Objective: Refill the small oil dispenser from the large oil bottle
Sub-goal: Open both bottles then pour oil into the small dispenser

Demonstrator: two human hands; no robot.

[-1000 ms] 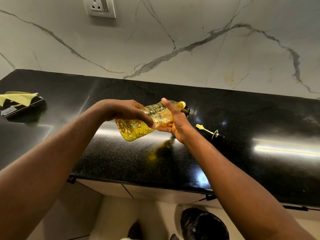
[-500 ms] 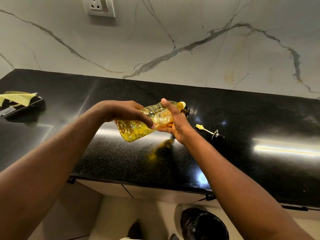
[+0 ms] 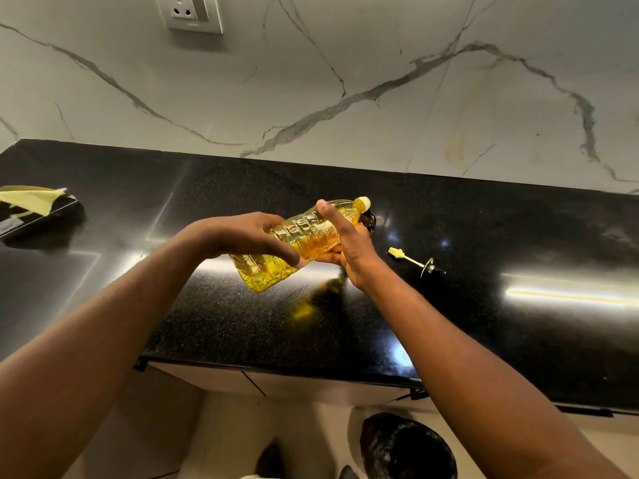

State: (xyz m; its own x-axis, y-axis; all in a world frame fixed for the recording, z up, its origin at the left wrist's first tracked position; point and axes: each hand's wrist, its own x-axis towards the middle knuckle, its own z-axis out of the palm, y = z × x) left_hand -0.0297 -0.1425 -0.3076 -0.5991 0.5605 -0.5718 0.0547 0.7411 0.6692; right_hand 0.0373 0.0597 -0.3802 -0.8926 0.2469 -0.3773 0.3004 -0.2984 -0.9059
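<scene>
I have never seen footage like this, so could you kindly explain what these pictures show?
No machine here: a person wears a camera on the head, looking down at their own arms. All pictures come from that one view. The left hand and right hand both grip a tilted bottle of yellow oil, its neck aimed at a dark dispenser mostly hidden behind the right hand. On the black counter lies a pourer to the right; a yellow cloth sits at far left. Whether oil is flowing cannot be seen.

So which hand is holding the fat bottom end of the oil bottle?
The left hand, gripping the oil bottle near its base; the right hand holds the neck end.
</scene>
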